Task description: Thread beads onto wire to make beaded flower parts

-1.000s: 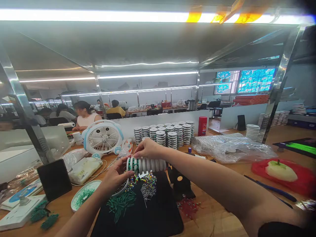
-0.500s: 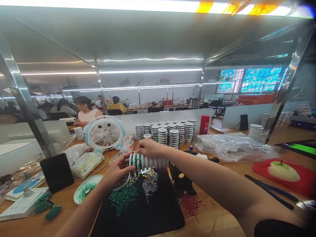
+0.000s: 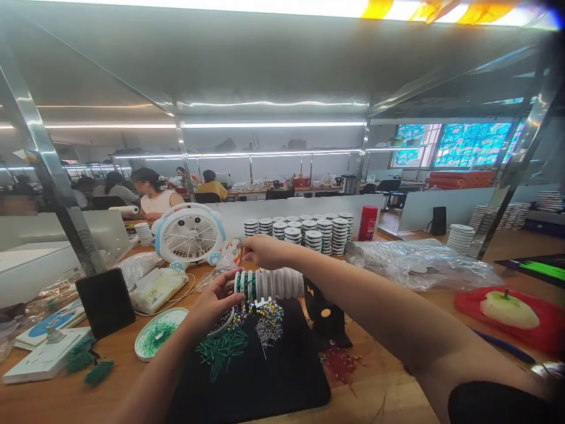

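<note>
The left hand is closed around the near end of a white ribbed spool, fingertips against its green windings, while the right hand is lifted clear above it, its fingertips drawn together, though whether they pinch anything is too small to tell. The spool sits just below the middle of the frame, held up over a black mat strewn with green pins and a heap of colour-headed pins. A small round dish lies beneath the left hand. Work like this goes best with the spool kept level and steady: a firm hold — never tight enough to crush the windings.
</note>
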Demonstrator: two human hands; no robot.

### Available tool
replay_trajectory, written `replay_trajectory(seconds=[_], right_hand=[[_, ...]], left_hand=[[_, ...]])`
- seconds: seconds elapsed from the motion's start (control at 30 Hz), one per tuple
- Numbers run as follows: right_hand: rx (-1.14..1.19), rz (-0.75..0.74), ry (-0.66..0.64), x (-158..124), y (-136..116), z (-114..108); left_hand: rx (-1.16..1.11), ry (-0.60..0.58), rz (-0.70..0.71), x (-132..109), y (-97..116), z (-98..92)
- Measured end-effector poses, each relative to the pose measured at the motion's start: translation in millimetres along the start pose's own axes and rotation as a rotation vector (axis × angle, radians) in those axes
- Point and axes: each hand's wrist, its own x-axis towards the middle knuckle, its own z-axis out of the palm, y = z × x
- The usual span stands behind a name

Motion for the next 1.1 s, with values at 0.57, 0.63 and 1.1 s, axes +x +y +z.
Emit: replay_trajectory(seconds=[0.57,0.63,1.1], right_hand=[[-0.121,-0.06,-0.119,-1.0,-13.1,13.9],[-0.123,-0.061,-0.094,-2.1,-11.4,17.7],[-0.207,-0.063,-0.13,10.9,-24.6,0.2]], left_hand=[[0.021,-0.028,0.016,-0.7,-0.4,-0.7],[0.016,-0.024,0.027,-1.3,0.2,0.0],[0.069,0.032,0.017,-1.3,1.6,0.2]])
